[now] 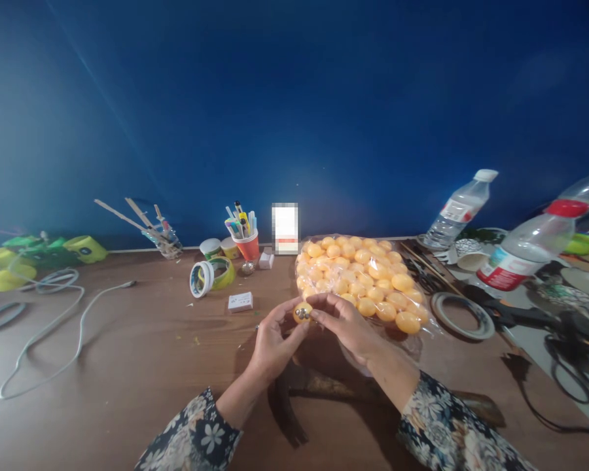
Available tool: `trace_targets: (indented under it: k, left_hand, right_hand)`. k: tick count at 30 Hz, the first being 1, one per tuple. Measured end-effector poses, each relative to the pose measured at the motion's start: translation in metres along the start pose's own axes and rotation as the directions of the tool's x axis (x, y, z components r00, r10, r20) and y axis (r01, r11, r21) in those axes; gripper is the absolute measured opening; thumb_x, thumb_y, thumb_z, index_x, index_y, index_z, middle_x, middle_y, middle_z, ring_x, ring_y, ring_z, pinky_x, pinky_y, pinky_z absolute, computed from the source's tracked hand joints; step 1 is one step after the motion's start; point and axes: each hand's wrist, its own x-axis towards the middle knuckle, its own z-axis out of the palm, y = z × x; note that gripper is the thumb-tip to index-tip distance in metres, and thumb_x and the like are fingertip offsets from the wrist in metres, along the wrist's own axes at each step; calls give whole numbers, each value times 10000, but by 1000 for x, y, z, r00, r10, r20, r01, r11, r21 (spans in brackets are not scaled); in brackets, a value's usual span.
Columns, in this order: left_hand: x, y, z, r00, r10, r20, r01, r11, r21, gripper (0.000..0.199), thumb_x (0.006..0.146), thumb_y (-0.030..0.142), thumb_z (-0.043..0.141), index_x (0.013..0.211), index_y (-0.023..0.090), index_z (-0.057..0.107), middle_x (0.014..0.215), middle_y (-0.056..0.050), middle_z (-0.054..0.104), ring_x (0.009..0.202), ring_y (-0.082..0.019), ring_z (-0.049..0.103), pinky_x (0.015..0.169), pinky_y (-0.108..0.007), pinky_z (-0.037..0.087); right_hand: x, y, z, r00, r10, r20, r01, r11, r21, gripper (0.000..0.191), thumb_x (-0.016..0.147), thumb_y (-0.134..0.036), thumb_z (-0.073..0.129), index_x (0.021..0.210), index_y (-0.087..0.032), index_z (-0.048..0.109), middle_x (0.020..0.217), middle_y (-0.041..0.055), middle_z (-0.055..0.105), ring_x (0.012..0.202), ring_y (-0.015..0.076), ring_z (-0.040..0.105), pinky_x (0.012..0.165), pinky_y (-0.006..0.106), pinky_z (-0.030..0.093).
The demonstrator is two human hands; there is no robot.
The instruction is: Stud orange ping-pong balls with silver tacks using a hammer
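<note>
Between my two hands, near the middle of the head view, is a small yellow ball [303, 312] with shiny silvery bits on its face. My left hand [279, 337] grips it from the left with thumb and fingers. From the right, my right hand [346, 327] pinches the same ball, thumb on its front. Just behind my right hand lies a clear plastic bag of yellow balls [363, 278]. Below my hands a hammer [319, 381] rests on the brown table [142, 366], its handle partly hidden under my right forearm.
Left of my hands are a small white box [240, 301], a tape roll [222, 273] and a red cup of pens [248, 246]. A white cable [81, 327] lies far left. At right stand plastic bottles [459, 209], near another tape roll [462, 316] and black cords.
</note>
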Motion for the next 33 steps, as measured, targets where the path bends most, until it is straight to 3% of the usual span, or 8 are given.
trace_targets:
  k: [6,12,16,22,29,33]
  left_hand:
    - [2,-2,-3,998,0,-59,0,1000,-9,385,771,324,712,1125,175,669,1048,-80,736,937,-214,688,818,-285,550]
    - [2,-5,-5,997,12,-70,-9,999,54,386,778,327,701,1127,165,679,1044,-97,732,915,-215,683,820,-291,539]
    - [3,-4,-5,999,9,-53,-9,1000,-2,412,776,310,710,1165,190,647,1114,-89,709,980,-203,666,866,-285,519]
    - [5,-4,-8,1000,-31,-1,31,992,-125,369,755,328,739,1081,163,682,1009,-87,737,908,-193,679,811,-268,529]
    - [4,1,-7,997,-74,-35,68,985,-159,297,762,320,735,1008,157,702,962,-81,742,823,-167,677,736,-245,530]
    - [5,-1,-9,998,-67,-16,63,980,-188,317,729,309,764,1000,158,699,964,-84,740,833,-180,677,754,-267,534]
  right_hand:
    - [0,5,2,1000,-10,26,10,1000,14,388,649,-417,806,938,-196,674,901,25,725,854,191,656,788,319,495]
    - [0,5,2,997,-34,74,34,999,0,368,658,-411,806,907,-188,651,874,19,718,816,174,651,764,308,511]
    - [-1,2,2,995,-26,100,23,999,25,343,680,-390,795,910,-188,639,873,14,711,813,164,649,761,299,515]
    - [-4,1,4,993,24,114,-37,993,109,344,679,-347,806,924,-193,619,865,0,702,819,159,654,792,308,516]
    - [-3,5,2,987,-40,153,37,999,21,361,728,-375,772,1012,-207,626,940,8,694,863,160,648,805,309,508]
    - [-3,7,5,986,-23,166,14,998,57,368,738,-376,762,1047,-215,642,949,11,700,879,159,644,823,307,501]
